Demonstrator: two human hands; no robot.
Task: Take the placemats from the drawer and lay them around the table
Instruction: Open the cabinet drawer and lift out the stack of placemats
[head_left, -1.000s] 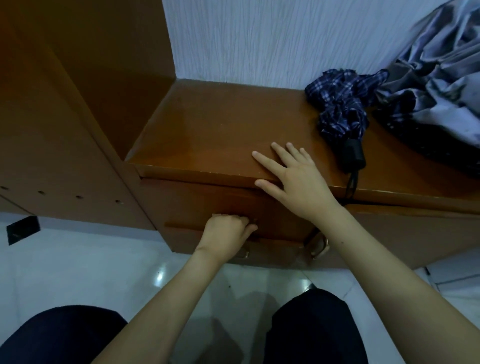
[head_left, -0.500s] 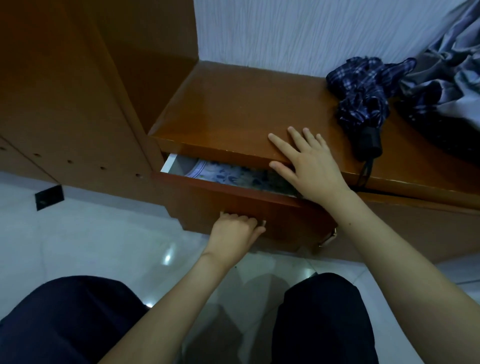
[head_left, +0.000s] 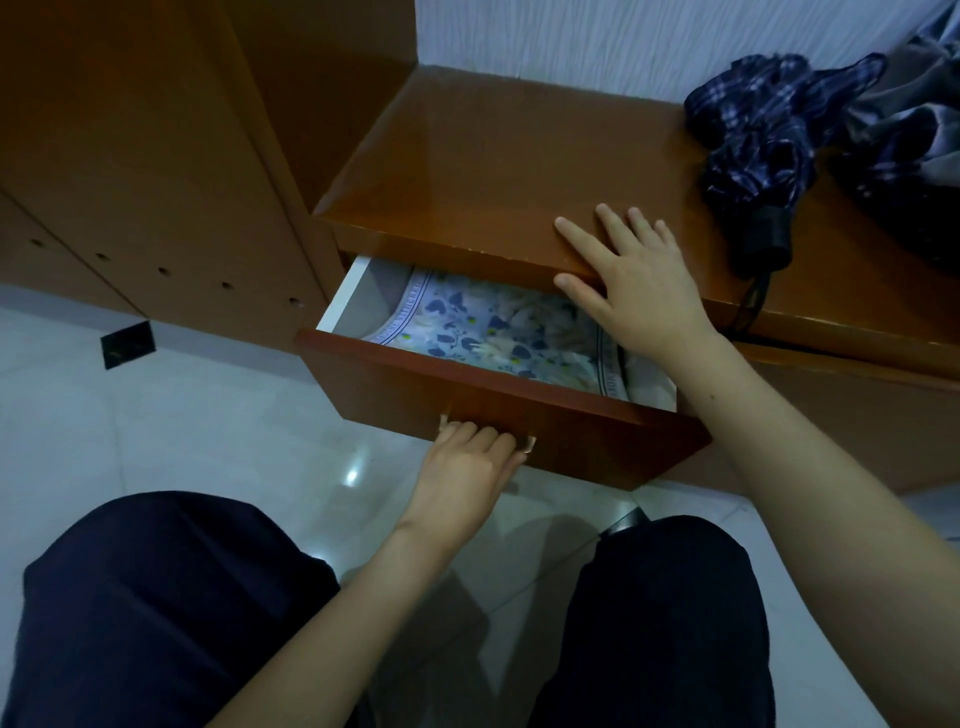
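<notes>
One patterned placemat (head_left: 483, 332) is showing in the half-open drawer (head_left: 519, 415) at the centre of the frame, lying flat with blue hearts and flowers on a pale ground and a lettered border (whether more are lying beneath it cannot be told). Its far part is sitting hidden under the overhanging cabinet top (head_left: 493, 171), leaving only a narrow gap above the mat. At lower centre, the left hand (head_left: 465, 467) is curling its fingers around the handle (head_left: 530, 444) on the drawer front. Right of centre, the right hand (head_left: 636, 286) is resting flat and spread on the cabinet top's front edge, thumb hanging over the opening. A folded plaid umbrella (head_left: 753, 140) is lying on the top at upper right, well apart from the drawer. Glossy white floor (head_left: 182, 415) is spreading out below the drawer.
</notes>
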